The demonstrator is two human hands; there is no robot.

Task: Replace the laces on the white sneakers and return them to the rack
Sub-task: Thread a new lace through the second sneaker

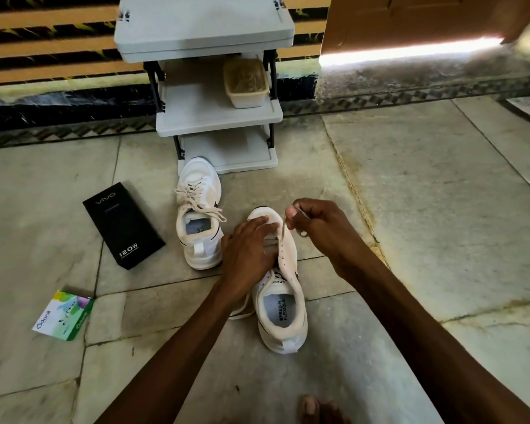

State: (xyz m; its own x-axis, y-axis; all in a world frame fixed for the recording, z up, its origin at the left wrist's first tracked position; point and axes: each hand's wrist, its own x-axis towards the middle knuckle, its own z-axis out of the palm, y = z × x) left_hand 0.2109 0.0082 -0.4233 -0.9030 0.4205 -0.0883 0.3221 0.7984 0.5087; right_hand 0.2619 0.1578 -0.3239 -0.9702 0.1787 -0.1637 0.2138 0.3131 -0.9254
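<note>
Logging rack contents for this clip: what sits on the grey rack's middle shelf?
A pale plastic tub of brownish fibrous stuff stands at the right end of the middle shelf. The top shelf overhangs its back part, so anything there cannot be seen.

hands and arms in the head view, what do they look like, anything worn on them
Both are bare. The left hand and the right hand show no gloves, rings, watch or wristbands. The left forearm and right forearm are uncovered down to the picture's bottom edge; no sleeve in view.
</note>
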